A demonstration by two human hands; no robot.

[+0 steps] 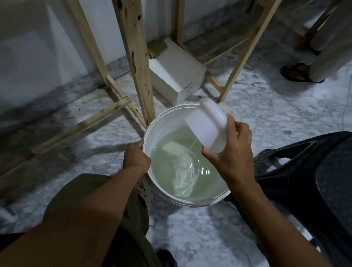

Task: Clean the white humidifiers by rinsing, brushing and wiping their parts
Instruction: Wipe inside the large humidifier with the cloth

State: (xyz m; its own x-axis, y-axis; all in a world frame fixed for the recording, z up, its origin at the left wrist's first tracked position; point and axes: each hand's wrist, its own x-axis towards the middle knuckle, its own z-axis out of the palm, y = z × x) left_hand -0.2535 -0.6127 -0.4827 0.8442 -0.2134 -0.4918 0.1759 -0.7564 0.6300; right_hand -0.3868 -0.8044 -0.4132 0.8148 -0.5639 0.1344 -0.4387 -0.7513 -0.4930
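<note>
A white bucket [174, 115] stands on the marble floor, holding pale greenish water. My right hand [231, 154] grips a white humidifier tank [205, 124], tilted over the bucket with its mouth turned down toward me. A thin stream of water runs from the tank into the bucket. My left hand [136, 158] grips the bucket's near-left rim, fingers curled over the edge.
Wooden table legs [135, 44] and cross-braces stand just behind the bucket. A white box [174, 74] lies on the floor beyond it. A dark plastic stool [326, 186] is at the right. Another person's sandalled foot [296, 72] is at the far right.
</note>
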